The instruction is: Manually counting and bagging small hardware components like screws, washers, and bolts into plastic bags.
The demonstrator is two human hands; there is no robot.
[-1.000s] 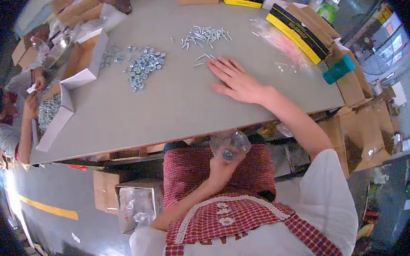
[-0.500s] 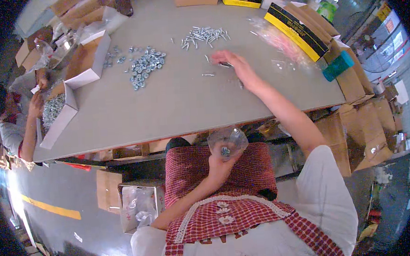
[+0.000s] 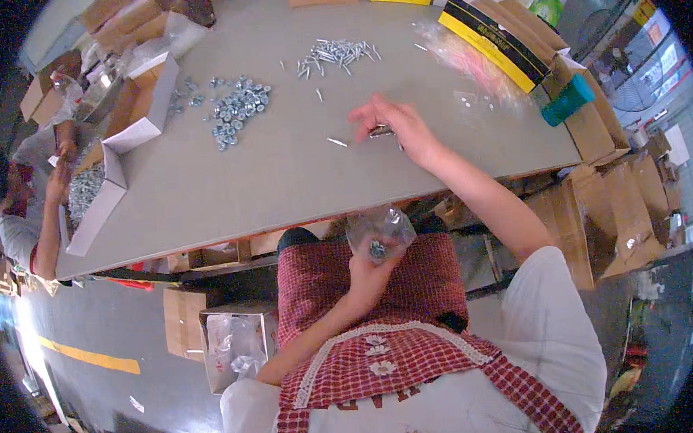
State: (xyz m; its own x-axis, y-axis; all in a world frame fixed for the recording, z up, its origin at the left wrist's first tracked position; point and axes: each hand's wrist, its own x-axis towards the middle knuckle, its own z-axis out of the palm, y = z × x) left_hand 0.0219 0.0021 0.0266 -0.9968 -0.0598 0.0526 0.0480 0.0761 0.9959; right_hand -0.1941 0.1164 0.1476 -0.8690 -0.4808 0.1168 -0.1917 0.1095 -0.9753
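Note:
My left hand (image 3: 370, 277) is closed around a clear plastic bag (image 3: 382, 221) above my lap. Inside the bag lie a few small round metal fittings (image 3: 377, 250). Over the table, my right hand (image 3: 400, 126) is curled, with slim silver screws (image 3: 381, 131) showing under its fingers; their number is hidden. Just left of its fingertips lies one loose screw (image 3: 337, 142), and another loose screw (image 3: 319, 95) is farther back. Beyond them spreads a pile of silver screws (image 3: 338, 54). To the left sits a pile of round, bluish-silver metal fittings (image 3: 237, 108).
Clear bags with pinkish contents (image 3: 472, 70) lie beside a black-and-yellow box (image 3: 494, 41) at right, near a teal cylinder (image 3: 568, 100). At left, another person's hands (image 3: 61, 158) work over a white box (image 3: 95, 200) of small metal parts. The table edge (image 3: 284, 227) runs before my lap.
My right hand has drawn nearer to me, its fingers lifting slightly. The loose screws by its fingertips have shifted and turned. My left hand keeps the bag in about the same place.

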